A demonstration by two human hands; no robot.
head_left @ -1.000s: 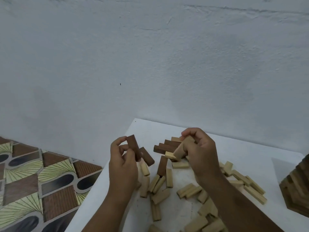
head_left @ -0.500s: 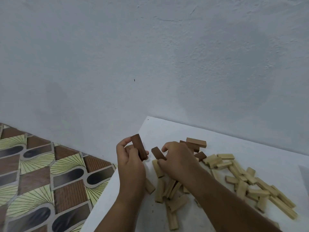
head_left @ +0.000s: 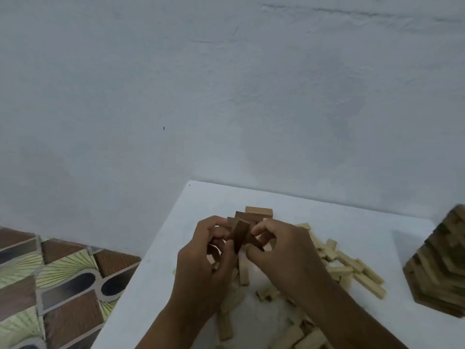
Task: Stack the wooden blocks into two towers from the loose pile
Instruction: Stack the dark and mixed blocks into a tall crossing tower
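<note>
A loose pile of light wooden blocks lies scattered on the white table, with a few dark brown blocks at its far side. My left hand grips a dark brown block held upright above the pile. My right hand pinches a second dark block right against the first one, so both hands meet over the pile. A stacked tower of mixed blocks stands at the right edge of the view.
The table's left edge runs diagonally down to the patterned tile floor. A plain grey wall rises directly behind the table. More light blocks lie close to the near edge between my forearms.
My right hand lifted a dark block from the pile and brought it against the block in my left hand. The view shifted, so the tower shows again at the right.
</note>
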